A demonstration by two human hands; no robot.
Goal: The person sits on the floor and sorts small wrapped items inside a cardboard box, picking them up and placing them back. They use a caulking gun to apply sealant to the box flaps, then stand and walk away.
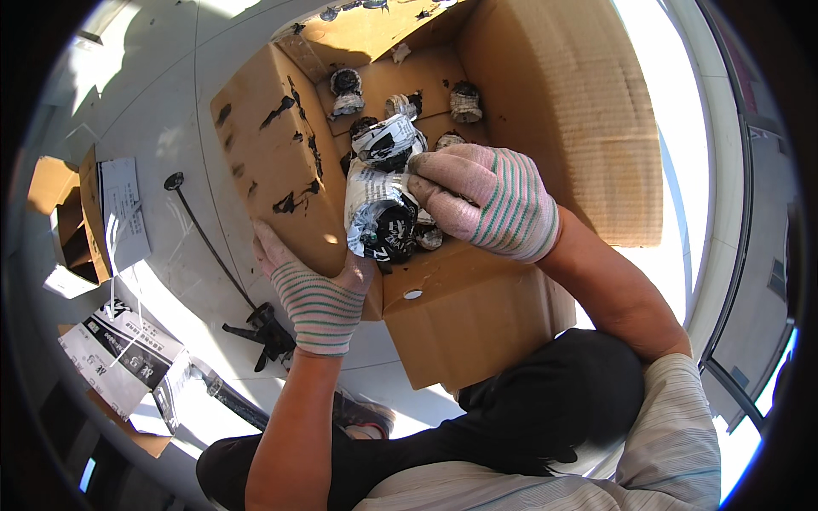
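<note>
A large open cardboard box (477, 315) stands in front of me on a pale floor. My right hand (487, 200), in a striped knit glove, grips a bundle wrapped in newspaper (379, 217) just above the box's near edge. A second wrapped bundle (388, 143) sits right behind it. My left hand (311, 294), gloved the same way, presses against the box's left flap (273, 153) from outside. Several smaller wrapped bundles (348, 94) lie on the box's bottom, farther in.
A long black metal rod with a clamp (256, 319) lies on the floor left of the box. Stacked newspapers (119, 349) and small cardboard boxes (72, 221) sit at the far left. My dark-trousered knees (545, 409) fill the lower middle. A glass wall (750, 255) curves at right.
</note>
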